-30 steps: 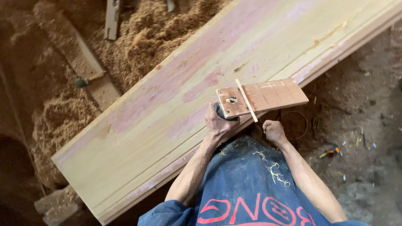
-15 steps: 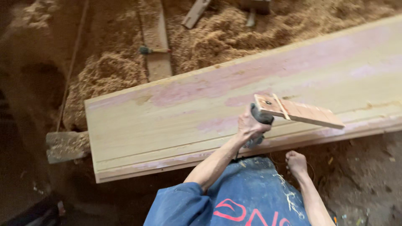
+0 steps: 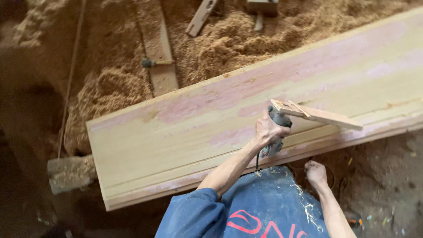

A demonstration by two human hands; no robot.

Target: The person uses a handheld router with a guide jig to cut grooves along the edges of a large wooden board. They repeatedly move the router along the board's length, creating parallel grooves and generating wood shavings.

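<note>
My left hand (image 3: pixel 267 131) grips a small grey power router (image 3: pixel 276 132) that carries a thin wooden base plate (image 3: pixel 315 114). The tool is lifted and tilted over a long pale plank with pinkish streaks (image 3: pixel 185 132), close to its near edge. A dark cord hangs from the tool toward my body. My right hand (image 3: pixel 316 173) hangs below the plank's near edge, fingers curled into a loose fist, holding nothing that I can see. My blue sleeve and shirt fill the bottom of the view.
Heaps of sawdust (image 3: pixel 229 39) cover the ground beyond the plank. Loose wood offcuts (image 3: pixel 158 57) and a wooden tool (image 3: pixel 262 8) lie in it. A rough block (image 3: pixel 70 172) sits under the plank's left end. Dark dirt floor lies at right.
My left hand has raised and tilted the router off the plank. My right hand has let go of the base plate and dropped below the plank's edge. The view has swung left.
</note>
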